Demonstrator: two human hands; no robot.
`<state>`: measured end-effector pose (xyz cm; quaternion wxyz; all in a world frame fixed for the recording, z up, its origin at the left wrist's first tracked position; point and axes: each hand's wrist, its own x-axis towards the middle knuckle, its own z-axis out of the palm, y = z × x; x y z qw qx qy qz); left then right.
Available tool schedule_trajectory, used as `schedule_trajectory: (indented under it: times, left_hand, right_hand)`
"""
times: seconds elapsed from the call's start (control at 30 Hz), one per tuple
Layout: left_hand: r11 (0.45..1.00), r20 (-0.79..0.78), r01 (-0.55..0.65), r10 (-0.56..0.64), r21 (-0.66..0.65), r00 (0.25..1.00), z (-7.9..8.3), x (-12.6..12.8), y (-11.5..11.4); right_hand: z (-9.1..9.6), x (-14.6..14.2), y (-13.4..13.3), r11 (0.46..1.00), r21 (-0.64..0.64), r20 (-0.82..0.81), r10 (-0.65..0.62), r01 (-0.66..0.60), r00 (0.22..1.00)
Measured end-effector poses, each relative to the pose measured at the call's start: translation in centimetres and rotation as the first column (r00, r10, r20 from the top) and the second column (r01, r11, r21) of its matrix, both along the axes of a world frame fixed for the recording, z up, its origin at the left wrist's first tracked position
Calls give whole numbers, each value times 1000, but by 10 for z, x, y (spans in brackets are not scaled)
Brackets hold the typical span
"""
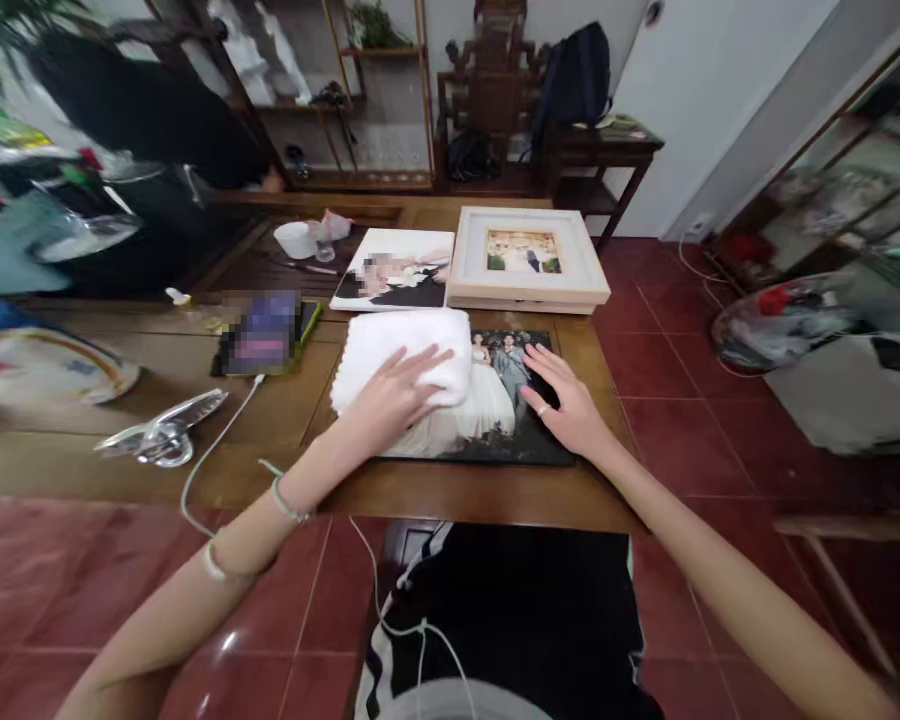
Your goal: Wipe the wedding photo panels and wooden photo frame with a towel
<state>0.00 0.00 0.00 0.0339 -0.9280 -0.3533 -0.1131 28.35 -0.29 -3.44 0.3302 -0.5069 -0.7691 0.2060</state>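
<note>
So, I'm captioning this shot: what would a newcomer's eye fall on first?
Probably the bright white cloth under the left hand, covering the left part of a dark wedding photo whose right side is under the right hand. Next might come the pale-framed picture just beyond, and the shiny silver object toward the left of the wooden table.

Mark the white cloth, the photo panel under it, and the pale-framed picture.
White cloth (391, 335): head view, on its upper face.
Photo panel (489, 402): head view, on the printed dress.
Pale-framed picture (524, 252): head view, on its central image.
</note>
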Motion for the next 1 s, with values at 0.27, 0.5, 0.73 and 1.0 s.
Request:
schedule_trajectory:
  times: [0.27,0.5,0.73,1.0]
  left_hand:
    - [992,108,124,-123,-5,987,1,12,-94]
    - [989,138,109,-96,-96,986,6,2,-116]
    - [994,37,64,-61,-84,997,12,9,-55]
    - [998,-105,4,-10,-62,994,15,60,11]
  right_hand:
    - [-1,-2,0,1000,-3,1,-17,17,1000]
    - [-2,-2,1,1000,-3,-8,-18,18,1000]
    - [-4,-2,2,999,32,7,-12,11,1000]
    - [-5,1,2,999,36,24,1,-2,1000]
